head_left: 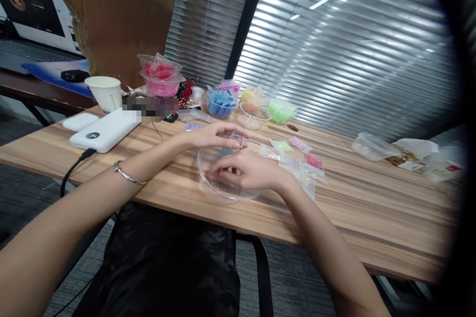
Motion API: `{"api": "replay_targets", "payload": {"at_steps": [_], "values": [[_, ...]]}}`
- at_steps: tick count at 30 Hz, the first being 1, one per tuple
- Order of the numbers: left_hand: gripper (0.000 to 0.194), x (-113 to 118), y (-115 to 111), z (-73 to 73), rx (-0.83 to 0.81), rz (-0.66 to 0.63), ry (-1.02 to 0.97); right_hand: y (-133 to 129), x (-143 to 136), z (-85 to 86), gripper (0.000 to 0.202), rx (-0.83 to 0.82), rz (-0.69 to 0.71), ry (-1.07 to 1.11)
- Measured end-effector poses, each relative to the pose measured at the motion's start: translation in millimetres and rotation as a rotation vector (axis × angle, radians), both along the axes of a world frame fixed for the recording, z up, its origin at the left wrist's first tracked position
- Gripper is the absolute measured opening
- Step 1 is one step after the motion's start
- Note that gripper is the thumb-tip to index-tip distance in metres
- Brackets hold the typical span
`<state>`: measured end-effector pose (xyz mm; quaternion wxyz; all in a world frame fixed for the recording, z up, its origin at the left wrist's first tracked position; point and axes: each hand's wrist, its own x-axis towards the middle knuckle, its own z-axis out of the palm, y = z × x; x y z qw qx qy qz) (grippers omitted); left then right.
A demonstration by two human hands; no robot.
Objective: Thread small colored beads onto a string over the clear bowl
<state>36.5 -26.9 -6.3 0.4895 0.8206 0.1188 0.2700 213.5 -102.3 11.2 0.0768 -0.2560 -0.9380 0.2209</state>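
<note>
Over a clear round plastic bowl [238,196] near the table's front edge, my left hand [213,136] grips a small clear plastic bag [237,138] between thumb and fingers. Something pale blue shows below the bag, partly hidden by my hands. My right hand [247,168] is just in front, its fingers bent down into the bowl; whatever its fingertips may hold is hidden. Right of the bowl lie clear bags [299,171], a pink-red bag [314,161], a pink bag [299,144] and a pale green bag [281,145].
Bowls of blue bags [222,104], green bags [281,110] and pink bags [161,85] stand at the back. On the left are a paper cup [105,93], a white power bank [106,130] with a cable, and a laptop [33,44]. A clear container [374,147] lies right.
</note>
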Motion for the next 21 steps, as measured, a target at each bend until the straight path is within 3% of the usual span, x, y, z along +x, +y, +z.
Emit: {"api": "replay_targets", "payload": {"at_steps": [5, 13, 21], "values": [[0.044, 6, -4, -1.6, 0.055, 0.035, 0.028, 2, -4, 2.5, 0.034, -0.082, 0.103, -0.161], [0.045, 5, -3, -2.1, 0.024, 0.049, 0.031, 1, -12, -6.1, 0.009, -0.054, 0.163, -0.114], [0.046, 4, -10, 5.4, 0.09, 0.126, 0.045, -1, -19, -6.3, 0.01, -0.054, 0.214, -0.16]]}}
